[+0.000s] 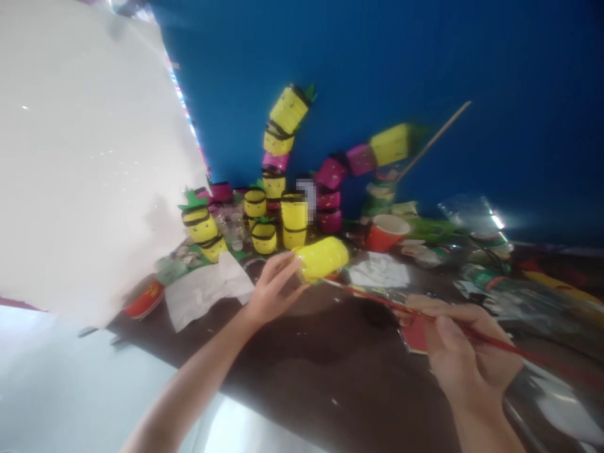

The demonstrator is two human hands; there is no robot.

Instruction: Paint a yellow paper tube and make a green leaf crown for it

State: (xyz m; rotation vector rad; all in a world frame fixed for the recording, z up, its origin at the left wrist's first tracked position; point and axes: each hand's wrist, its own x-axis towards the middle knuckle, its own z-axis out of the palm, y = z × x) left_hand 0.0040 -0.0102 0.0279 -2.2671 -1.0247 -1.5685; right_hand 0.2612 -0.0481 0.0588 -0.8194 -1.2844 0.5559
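Note:
My left hand (274,289) is closed around the end of a yellow-painted plastic container (324,258), which lies tilted on its side above the brown table. A long, thin paintbrush with a red handle (365,294) is pinched in my right hand (465,349). Its pale tip is close to the container's lower edge; blur hides whether the two touch. Behind the container stand several yellow cups with black bands and green leaf tops, among them a small yellow cup (263,238) and a taller yellow cup (294,223).
Stacks of yellow and magenta containers lean against the blue wall (472,56). A red paper cup (387,233) stands behind crumpled tissue (380,270). White paper (207,290) and a red bowl (144,298) lie left. Clear plastic bottles (528,302) clutter the right side.

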